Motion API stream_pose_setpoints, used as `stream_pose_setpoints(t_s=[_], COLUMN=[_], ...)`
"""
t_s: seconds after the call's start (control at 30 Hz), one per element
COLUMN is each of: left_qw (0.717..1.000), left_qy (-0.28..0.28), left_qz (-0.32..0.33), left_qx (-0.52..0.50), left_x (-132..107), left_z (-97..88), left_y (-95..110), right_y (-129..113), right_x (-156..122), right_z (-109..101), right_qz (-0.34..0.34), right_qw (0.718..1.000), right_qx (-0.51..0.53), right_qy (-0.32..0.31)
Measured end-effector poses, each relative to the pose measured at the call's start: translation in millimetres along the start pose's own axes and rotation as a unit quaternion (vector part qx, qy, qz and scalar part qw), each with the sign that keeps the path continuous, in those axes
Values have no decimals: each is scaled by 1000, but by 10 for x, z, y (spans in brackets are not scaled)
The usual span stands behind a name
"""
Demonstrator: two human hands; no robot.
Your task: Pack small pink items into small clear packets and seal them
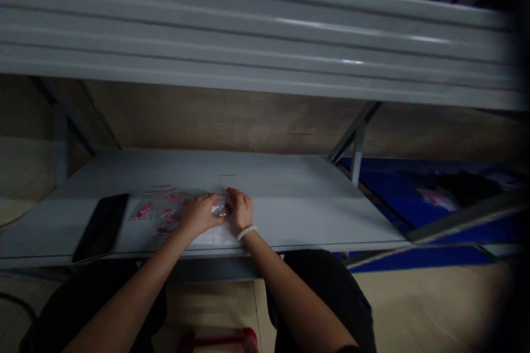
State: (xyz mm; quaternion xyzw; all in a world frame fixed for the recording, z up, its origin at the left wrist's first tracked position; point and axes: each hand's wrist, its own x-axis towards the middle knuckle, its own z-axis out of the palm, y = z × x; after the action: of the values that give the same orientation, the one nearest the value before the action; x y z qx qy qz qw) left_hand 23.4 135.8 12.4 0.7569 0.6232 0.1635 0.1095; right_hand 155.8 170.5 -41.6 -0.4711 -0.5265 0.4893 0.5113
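- One small clear plastic piece (220, 209), pinched just above the desk (298, 215), near its front edge
- Left hand (201, 215) and right hand (240, 209) closed on that piece from either side, fingers curled
- White beaded bracelet (247, 233) on the right wrist, just below the piece
- Clear bag of pink parts (159, 212) flat on the desk, just left of the piece
- Black tablet (101, 227) well left of the piece
- Grey metal shelf (248, 27) overhead, above the piece

Grey steel shelving (248, 27) overhead — tan floor (430, 303) below, dim light.
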Motion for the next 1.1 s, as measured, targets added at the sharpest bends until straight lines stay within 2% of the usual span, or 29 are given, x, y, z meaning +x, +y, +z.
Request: stream_pose_setpoints(t_s=[0.13,0.33,0.57,0.8,1.1], left_qw=[998,989,974,966,963], left_qy=[-32,-93,-152,-175,-183], left_qz=[-8,-17,-25,-27,-16], left_qx=[51,117,166,189,196], left_x=[60,187,298,326,339], left_z=[-19,-77,-167,-219,-215], left_y=[79,194,362,525,541], right_y=[41,45,0,-27,-40], right_x=[0,23,8,-6,-17], right_z=[-3,3,20,11,26], right_qz=[13,-18,-36,-51,-68], right_qw=[999,992,986,983,979], right_qx=[-18,-114,-144,-161,-179], right_qy=[42,54,71,65,66])
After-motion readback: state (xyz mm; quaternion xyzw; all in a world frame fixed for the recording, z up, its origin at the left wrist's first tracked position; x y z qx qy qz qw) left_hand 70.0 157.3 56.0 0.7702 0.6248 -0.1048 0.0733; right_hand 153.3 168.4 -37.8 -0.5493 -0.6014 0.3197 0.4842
